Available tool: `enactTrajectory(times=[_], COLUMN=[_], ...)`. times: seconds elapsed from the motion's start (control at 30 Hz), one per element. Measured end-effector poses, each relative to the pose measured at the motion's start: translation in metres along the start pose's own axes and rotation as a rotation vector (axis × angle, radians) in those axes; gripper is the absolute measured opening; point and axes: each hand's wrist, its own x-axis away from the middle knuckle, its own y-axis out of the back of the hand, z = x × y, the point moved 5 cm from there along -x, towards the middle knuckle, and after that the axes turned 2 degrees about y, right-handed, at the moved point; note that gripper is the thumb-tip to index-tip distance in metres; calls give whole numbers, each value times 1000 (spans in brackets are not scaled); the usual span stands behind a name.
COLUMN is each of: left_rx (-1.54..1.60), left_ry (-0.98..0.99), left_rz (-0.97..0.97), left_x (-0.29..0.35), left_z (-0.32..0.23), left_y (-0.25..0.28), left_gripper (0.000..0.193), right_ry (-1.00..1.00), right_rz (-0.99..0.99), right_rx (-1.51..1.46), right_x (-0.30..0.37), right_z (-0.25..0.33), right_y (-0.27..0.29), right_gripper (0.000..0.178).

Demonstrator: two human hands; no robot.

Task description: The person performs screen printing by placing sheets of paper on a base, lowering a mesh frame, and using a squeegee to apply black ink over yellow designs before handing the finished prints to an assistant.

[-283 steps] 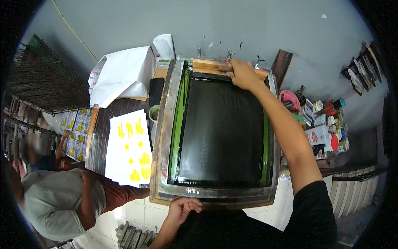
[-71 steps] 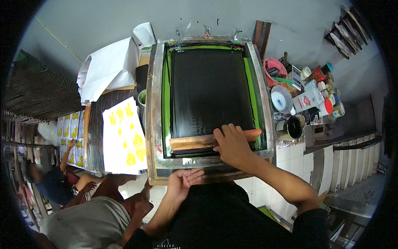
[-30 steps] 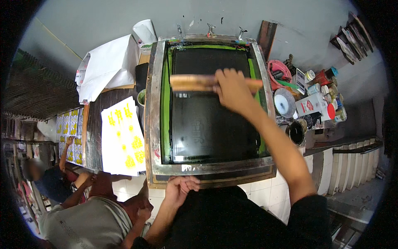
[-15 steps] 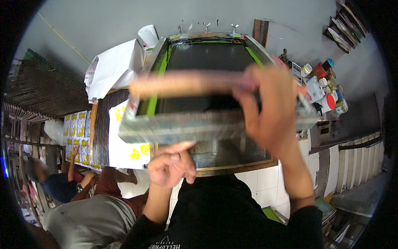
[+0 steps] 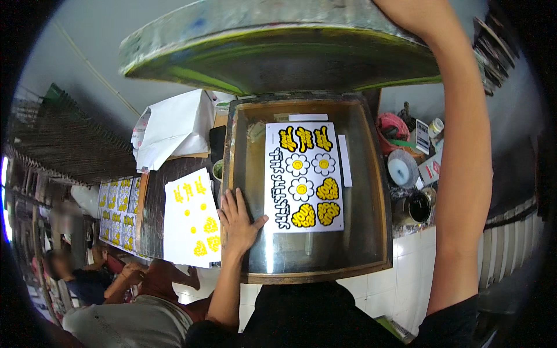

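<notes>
A screen-printing frame (image 5: 272, 23) is tilted up over the printing table, its dark green underside showing. My right hand (image 5: 412, 14) grips its raised edge at the top right; the fingers run out of view. Under it, a white sheet (image 5: 275, 136) printed with yellow and black lettering, daisies and hearts lies on the glass-topped table (image 5: 290, 255). My left hand (image 5: 238, 223) is open, fingers spread, on the table's left wooden rim. Beside it lies a stack of sheets (image 5: 180, 232) printed only in yellow.
A white paper-wrapped bundle (image 5: 177, 124) stands back left, near a drying rack (image 5: 64, 133). Tubs and an ink-stained can (image 5: 415, 207) crowd the right side. Another person (image 5: 127, 319) sits at the left beside more printed sheets (image 5: 119, 209).
The frame has swung up from low over the table, uncovering the printed sheet. My right hand has moved from a blurred wooden-handled tool to the frame; my left now rests on the table rim.
</notes>
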Motion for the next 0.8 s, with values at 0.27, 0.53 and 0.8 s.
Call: enactTrajectory(times=[0.27,0.53,0.8], left_rx=[756,197,-569], left_ry=[478,433,-213], left_rz=[5,-581,148], left_x=[66,136,86], left_z=[160,238,156], left_y=[57,197,2], left_gripper=[12,26,98], right_ry=[-105,-4,-118], right_rz=[-6,66,99], right_rx=[87,-6,-58], right_x=[-9,-45,-38], right_z=[10,-10,-30], right_y=[-16,-14,-12], right_gripper=[30,38,44])
